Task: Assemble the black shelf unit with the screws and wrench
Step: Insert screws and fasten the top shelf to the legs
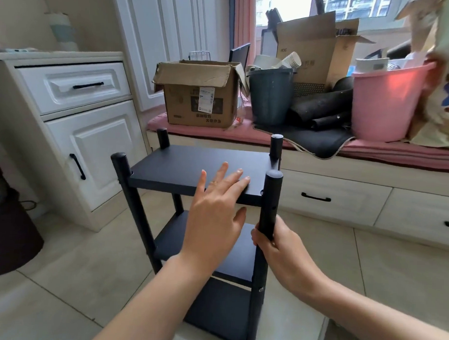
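The black shelf unit (182, 168) stands upright on the tiled floor in front of me, with three boards between four round posts. My left hand (217, 210) lies flat, fingers straight, on the front edge of the top board. My right hand (274, 245) grips the near right post (269, 202) just below the top board. That post rises above the board, and small holes show in its side. No screws or wrench are in view.
A white cabinet (74, 129) stands at the left. Behind the shelf is a window seat with a pink cushion (245, 135), a cardboard box (200, 92), a dark bin (269, 97), a pink bucket (383, 104). A dark bag (7, 228) sits far left.
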Motion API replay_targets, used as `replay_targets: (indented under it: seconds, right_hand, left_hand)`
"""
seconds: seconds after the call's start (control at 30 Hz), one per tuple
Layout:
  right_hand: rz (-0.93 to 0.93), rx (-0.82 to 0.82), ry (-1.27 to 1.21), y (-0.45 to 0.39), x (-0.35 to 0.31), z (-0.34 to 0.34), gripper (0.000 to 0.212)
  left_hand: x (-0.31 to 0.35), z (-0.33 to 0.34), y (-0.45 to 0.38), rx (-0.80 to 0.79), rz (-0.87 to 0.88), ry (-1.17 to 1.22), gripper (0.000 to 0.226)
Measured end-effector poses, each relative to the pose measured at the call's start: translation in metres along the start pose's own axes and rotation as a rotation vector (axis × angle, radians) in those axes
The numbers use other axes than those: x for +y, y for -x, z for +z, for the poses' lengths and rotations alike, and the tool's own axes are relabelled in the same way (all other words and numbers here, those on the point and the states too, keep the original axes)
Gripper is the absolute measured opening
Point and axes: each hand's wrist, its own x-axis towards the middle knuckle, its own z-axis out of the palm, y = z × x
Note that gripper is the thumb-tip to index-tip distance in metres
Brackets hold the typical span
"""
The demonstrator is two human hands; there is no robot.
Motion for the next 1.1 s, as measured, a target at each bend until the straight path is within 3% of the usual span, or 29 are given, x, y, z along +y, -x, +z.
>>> replay_targets:
  seconds: [0.3, 0.67, 1.1]
  right_hand:
    - [0.031, 0.025, 0.012, 0.036, -0.001, -0.014, 0.014]
    - [0.003, -0.003, 0.067, 0.049, 0.004, -0.025, 0.011]
    - [-0.055, -0.074, 0.135, 0.043, 0.006, -0.027, 0.018]
  left_hand:
    - [0.021, 0.002, 0.002, 0.011, 0.115, -0.064, 0.06]
    - [0.032, 0.012, 0.007, 0.214, 0.252, -0.18, 0.04]
    - [0.028, 0.007, 0.007, 0.15, 0.224, -0.152, 0.039]
